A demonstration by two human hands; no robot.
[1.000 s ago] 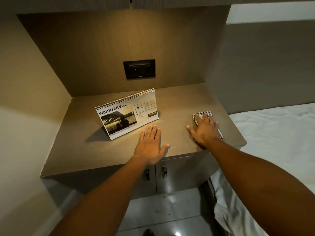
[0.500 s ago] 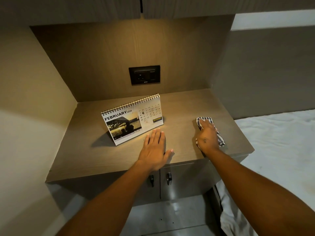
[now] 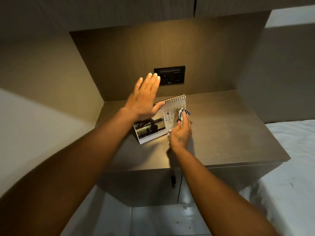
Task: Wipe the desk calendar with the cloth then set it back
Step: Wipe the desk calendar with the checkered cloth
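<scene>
The spiral-bound desk calendar [image 3: 168, 114] stands on the wooden cabinet top [image 3: 230, 133], its page with a photo and date grid facing me. My left hand [image 3: 144, 101] hovers flat above the calendar's upper left part, fingers together and stretched out, thumb close to the spiral edge; it hides that corner. My right hand [image 3: 181, 135] is closed on the checked cloth [image 3: 183, 114] and presses it against the right side of the calendar page.
A black socket plate [image 3: 170, 75] sits on the back wall behind the calendar. Side panels enclose the niche on the left and right. Two cabinet doors with small handles [image 3: 173, 181] are below. A white bed [image 3: 293, 167] lies to the right.
My right hand picked the cloth up from the right of the cabinet top and brought it left onto the calendar. My left hand lifted off the surface and rose above the calendar.
</scene>
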